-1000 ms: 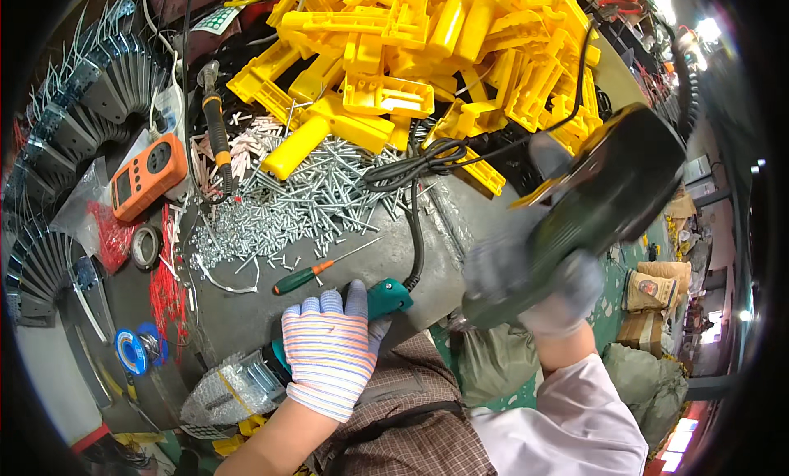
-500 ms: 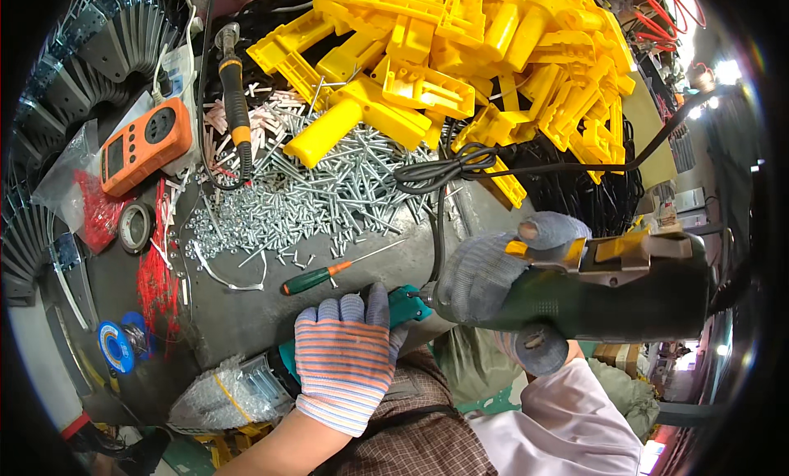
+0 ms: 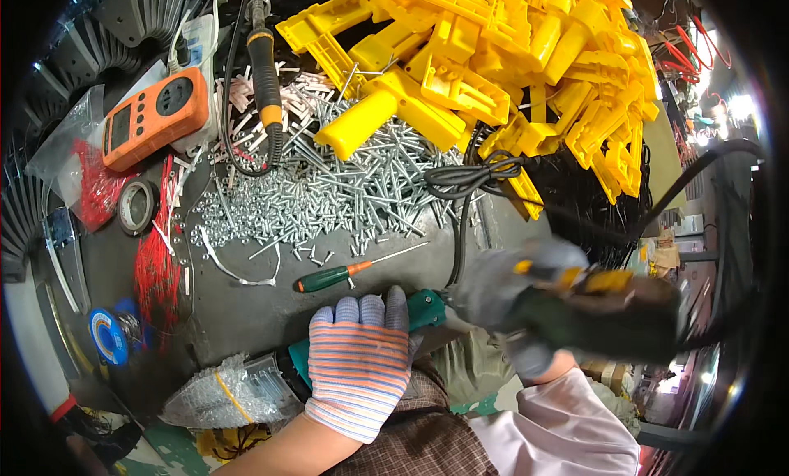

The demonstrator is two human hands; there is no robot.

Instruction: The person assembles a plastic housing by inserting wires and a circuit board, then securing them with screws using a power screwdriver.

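My left hand (image 3: 359, 365), in a striped glove, is closed over a long teal handle-like part (image 3: 426, 309) and presses it at the table's near edge. The part's right end shows a small dark hole or screw. A dark green corded power screwdriver (image 3: 592, 316), smeared by motion, is in my right hand (image 3: 493, 291), gloved in grey, fingers around its front. Its tip sits beside the part's right end; whether they touch I cannot tell. A clear bubble-wrapped bundle (image 3: 234, 394) lies at the part's left end. Just beyond my left hand rests a green-and-orange screwdriver (image 3: 333, 276).
Loose screws (image 3: 345, 196) are heaped mid-table, with yellow plastic housings (image 3: 485, 73) piled behind. A black cable (image 3: 468, 178) lies coiled at their right. At left are an orange meter (image 3: 156, 121), a soldering iron (image 3: 265, 73), a tape roll (image 3: 137, 206) and a blue spool (image 3: 109, 336).
The power screwdriver has swung, its rear end now lower and further left, and it is blurred. My left hand keeps its hold on the teal part. The whole view has shifted slightly.
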